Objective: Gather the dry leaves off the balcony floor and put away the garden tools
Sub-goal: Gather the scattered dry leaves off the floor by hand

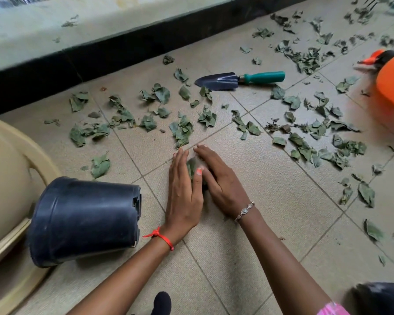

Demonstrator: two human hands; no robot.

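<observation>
Dry green leaves (182,129) lie scattered over the beige tiled balcony floor (271,201), thickest in the middle and to the right. My left hand (184,189) and my right hand (218,178) lie side by side on the floor with straight fingers, pressing a small clump of leaves (192,167) between them. A trowel (237,79) with a dark blade and a green handle lies beyond the leaves. A black plastic pot (84,219) lies on its side to the left of my left hand.
An orange spray bottle (391,78) stands at the right edge. A beige plastic chair (7,178) stands at the left. A low wall with a black base (100,55) runs along the far side. A dark rounded object (382,296) sits at the bottom right.
</observation>
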